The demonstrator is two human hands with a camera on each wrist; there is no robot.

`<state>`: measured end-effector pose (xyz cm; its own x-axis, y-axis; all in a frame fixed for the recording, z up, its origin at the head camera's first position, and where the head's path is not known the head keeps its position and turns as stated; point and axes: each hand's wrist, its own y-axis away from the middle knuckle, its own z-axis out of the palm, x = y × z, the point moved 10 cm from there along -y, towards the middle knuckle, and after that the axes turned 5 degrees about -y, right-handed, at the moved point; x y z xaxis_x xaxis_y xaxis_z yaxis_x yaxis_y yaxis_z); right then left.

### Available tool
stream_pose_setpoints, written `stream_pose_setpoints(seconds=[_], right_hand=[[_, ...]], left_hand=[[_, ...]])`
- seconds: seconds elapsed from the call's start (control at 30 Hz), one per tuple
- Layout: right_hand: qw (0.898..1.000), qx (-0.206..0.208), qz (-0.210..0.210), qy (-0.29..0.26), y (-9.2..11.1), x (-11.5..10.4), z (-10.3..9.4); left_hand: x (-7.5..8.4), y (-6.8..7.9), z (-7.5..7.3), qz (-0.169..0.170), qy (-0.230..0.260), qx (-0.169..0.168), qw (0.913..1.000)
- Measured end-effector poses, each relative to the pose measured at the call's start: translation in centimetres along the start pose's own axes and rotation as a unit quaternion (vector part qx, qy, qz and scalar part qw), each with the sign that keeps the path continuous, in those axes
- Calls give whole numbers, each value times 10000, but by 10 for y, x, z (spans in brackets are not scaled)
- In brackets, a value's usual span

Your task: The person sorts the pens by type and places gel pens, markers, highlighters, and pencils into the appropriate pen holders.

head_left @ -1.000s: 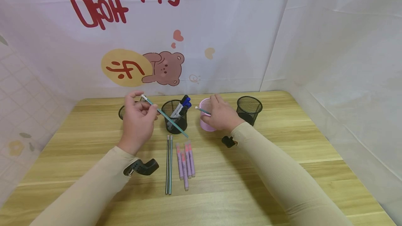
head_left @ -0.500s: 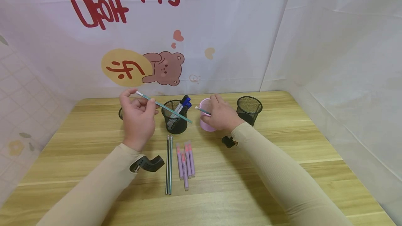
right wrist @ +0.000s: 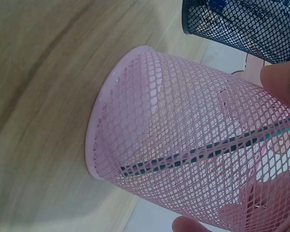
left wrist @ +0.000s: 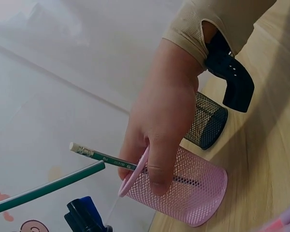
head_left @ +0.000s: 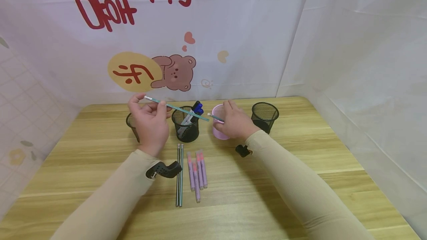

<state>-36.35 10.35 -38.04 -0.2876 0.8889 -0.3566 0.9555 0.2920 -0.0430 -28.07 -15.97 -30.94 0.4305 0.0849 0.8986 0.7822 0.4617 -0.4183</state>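
My left hand (head_left: pixel 151 129) pinches a green pencil (head_left: pixel 187 112) near its white-eraser end, above the table. The pencil's other end points right, over the black marker cup and close to the pink mesh pen cup (head_left: pixel 219 133). My right hand (head_left: pixel 237 122) grips the pink cup by its rim and side, thumb outside in the left wrist view. Inside that cup leans another pencil (left wrist: pixel 111 160), its eraser end sticking out over the rim. Through the mesh in the right wrist view, the lower part of this pencil (right wrist: pixel 183 157) reaches the cup's bottom.
Left of the pink cup stands a black mesh cup (head_left: pixel 186 135) with several markers. Another black mesh cup (head_left: pixel 265 112) is at right; one more (head_left: pixel 131 122) is partly behind my left hand. Two pencils (head_left: pixel 179 188) and several purple highlighters (head_left: pixel 197 175) lie in front.
The far end of the pencil in my left hand has swung up and right, from near the table to the pink cup's rim height. My right hand and the pink cup stay put.
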Motion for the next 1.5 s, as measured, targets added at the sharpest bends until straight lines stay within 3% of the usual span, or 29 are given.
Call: stream_pose_setpoints(seconds=[0.4,0.6,1.5], right_hand=[[10000,17,-38,17,-1,-1,0],[10000,50,-76,-15,0,-1,0],[9995,164,-282,13,0,-3,-1]], left_hand=[[-6,5,9,122,460,281,9985],[-9,9,17,99,646,250,9975],[-22,30,48,150,95,-113,9998]])
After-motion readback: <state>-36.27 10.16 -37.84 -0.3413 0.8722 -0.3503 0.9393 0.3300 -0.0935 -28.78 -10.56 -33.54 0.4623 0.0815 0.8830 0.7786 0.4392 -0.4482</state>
